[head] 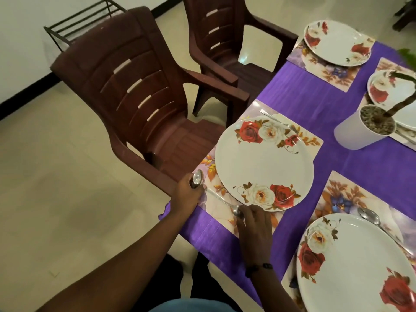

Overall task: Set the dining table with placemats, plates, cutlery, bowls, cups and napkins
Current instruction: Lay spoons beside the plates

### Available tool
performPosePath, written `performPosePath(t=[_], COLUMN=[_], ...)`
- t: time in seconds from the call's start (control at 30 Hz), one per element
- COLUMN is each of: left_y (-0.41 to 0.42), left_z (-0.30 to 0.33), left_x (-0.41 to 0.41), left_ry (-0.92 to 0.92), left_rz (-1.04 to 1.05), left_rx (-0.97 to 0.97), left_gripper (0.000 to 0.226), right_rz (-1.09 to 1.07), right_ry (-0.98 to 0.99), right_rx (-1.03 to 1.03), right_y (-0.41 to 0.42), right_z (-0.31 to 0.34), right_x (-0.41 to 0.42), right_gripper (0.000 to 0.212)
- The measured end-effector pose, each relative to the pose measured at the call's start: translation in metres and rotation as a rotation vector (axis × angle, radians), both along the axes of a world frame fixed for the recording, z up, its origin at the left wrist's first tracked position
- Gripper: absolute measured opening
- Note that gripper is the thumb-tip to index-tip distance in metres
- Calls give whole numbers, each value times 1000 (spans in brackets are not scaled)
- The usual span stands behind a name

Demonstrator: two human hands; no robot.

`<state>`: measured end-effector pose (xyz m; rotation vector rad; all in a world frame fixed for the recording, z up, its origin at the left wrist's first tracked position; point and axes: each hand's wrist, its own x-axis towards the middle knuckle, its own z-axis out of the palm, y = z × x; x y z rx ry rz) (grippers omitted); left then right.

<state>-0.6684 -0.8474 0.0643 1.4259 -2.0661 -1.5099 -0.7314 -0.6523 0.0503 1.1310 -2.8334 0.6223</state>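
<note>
Steel spoon (225,200) at placemat (210,162) edge, right hand (253,221) touching

I see a white plate (264,164) with red and white roses resting on a floral placemat (311,137) at the desk's edge. A fork (278,119) lies on the mat beyond the plate. A spoon (221,200) lies on the mat's near side. My left hand (188,193) holds another spoon (197,178).
</note>
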Motion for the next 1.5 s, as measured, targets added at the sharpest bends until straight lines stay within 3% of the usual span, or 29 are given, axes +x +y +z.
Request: performPosePath(t=[0.17, 0.27, 0.43, 0.57, 0.87, 1.2, 1.5], left_y=[-9, -17, -37, -61, -183, -372, -517], left_z=[9, 23, 48, 70, 85, 109, 136], left_x=[-6, -12, -6, 13, 37, 126, 105], left_ry=[21, 96, 220, 312, 434, 495, 637], left_rz=[4, -24, -100, -211, -151, -156, -34], left_rx=[108, 269, 418, 357, 324, 211, 216], left_gripper=[17, 17, 22, 21, 26, 24, 15], right_rz=[-36, -75, -166, -168, -215, -227, -203], right_ry=[61, -9, -376, -717, -779, -688, -572], right_rx=[-41, -128, -395, -483, -567, -622, -784], right_y=[-11, -28, -100, -167, -315, -504, -664], right_z=[4, 15, 50, 81, 93, 125, 158], right_x=[-4, -4, -1, 4, 18, 109, 91], right_gripper=[14, 19, 28, 11, 14, 28, 21])
